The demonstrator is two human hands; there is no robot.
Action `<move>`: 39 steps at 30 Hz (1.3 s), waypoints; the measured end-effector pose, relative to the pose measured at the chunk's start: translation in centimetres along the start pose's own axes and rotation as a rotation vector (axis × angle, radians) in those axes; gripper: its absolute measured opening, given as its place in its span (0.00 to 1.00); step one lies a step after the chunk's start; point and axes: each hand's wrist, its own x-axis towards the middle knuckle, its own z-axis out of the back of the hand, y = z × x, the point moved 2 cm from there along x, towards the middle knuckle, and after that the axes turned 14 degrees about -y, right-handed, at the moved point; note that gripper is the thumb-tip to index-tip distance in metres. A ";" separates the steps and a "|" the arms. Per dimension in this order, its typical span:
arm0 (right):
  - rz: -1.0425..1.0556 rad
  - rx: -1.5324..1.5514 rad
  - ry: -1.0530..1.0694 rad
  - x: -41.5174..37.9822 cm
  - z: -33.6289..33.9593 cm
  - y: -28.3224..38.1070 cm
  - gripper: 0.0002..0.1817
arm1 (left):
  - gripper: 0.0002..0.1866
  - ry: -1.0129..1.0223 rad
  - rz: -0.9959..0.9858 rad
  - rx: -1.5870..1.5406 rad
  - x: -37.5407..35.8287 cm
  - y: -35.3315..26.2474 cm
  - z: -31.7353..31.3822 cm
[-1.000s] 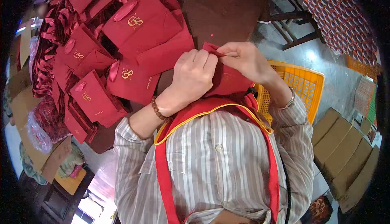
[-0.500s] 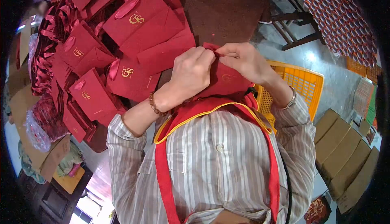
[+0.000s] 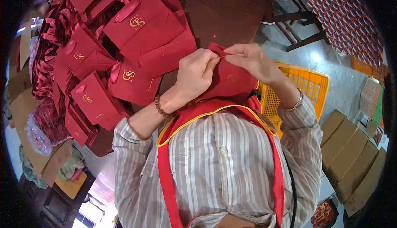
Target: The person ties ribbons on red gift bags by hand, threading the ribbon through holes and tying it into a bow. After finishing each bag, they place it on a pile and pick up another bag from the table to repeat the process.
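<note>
In front of my chest lies a dark red paper gift bag (image 3: 229, 79) with a gold emblem, partly covered by my hands and wrists. My left hand (image 3: 194, 73), with a beaded bracelet at the wrist, is closed in a pinch at the bag's upper edge. Just across from it, my right hand (image 3: 250, 62) pinches too, a metal bangle on that wrist. A thin reddish cord (image 3: 222, 57) runs between the two sets of fingertips. Beside my left forearm sit more red gift bags (image 3: 130, 77) with ribbon handles.
Red bags pile up across the left of the brown table (image 3: 225, 13). A yellow plastic crate (image 3: 316, 85) stands by my right forearm. Farther right are cardboard boxes (image 3: 351, 149), a dark wooden stool (image 3: 295, 21) and a surface with rows of small patterned items (image 3: 339, 17).
My hands have drawn slightly apart, and the thin cord now shows between the fingertips. The left hand has shifted a little down and to the left.
</note>
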 end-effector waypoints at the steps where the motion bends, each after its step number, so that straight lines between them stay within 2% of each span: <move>1: 0.000 0.002 -0.001 0.2 0.2 -0.1 0.14 | 0.02 -0.014 0.138 -0.048 -0.2 0.1 0.0; 4: 0.040 -0.120 0.034 0.5 0.8 -0.2 0.15 | 0.02 -0.024 0.252 -0.037 0.1 -0.1 0.4; 6: -0.140 0.108 0.072 0.6 0.6 -0.6 0.16 | 0.03 -0.024 0.240 -0.056 0.1 -0.3 0.3; 8: -0.087 0.045 0.070 0.7 0.4 -0.3 0.15 | 0.03 -0.022 0.225 -0.073 0.1 -0.2 0.3; 10: -0.034 -0.021 0.057 0.7 0.4 -0.2 0.15 | 0.02 -0.041 0.071 -0.057 0.1 -0.2 0.1; 11: 0.018 -0.038 0.037 0.7 0.4 -0.3 0.15 | 0.02 -0.042 0.070 -0.060 0.2 -0.2 0.1; 13: 0.067 -0.053 0.019 0.5 0.3 -0.2 0.15 | 0.03 -0.055 -0.175 0.069 0.1 -0.5 0.1; 16: 0.085 -0.052 0.038 0.4 0.2 0.1 0.15 | 0.04 -0.010 -0.283 0.215 0.1 -1.3 0.3; 20: 0.065 -0.040 0.051 0.5 -0.1 -0.2 0.14 | 0.04 -0.010 -0.261 0.227 0.2 -1.6 0.5; 22: 0.078 -0.045 0.041 0.5 -0.2 -0.2 0.14 | 0.04 0.058 -0.168 0.221 0.5 -1.8 0.9; 25: 0.169 -0.076 0.002 0.3 -0.7 -0.3 0.13 | 0.03 0.114 -0.148 0.256 0.9 -1.8 1.0; 30: 0.290 -0.335 -0.051 -0.8 -1.0 1.6 0.15 | 0.02 0.154 -0.108 0.290 1.2 -2.1 1.1; 33: 0.238 -0.403 -0.080 -1.2 -1.3 2.1 0.16 | 0.02 0.167 -0.141 0.332 1.3 -2.6 1.2; 35: 0.241 -0.367 -0.073 -1.1 -1.2 1.9 0.16 | 0.02 0.175 -0.161 0.344 1.4 -2.5 1.3; 39: 0.257 -0.313 -0.084 -0.7 -1.3 1.3 0.16 | 0.01 0.194 -0.072 0.287 1.4 -2.0 1.4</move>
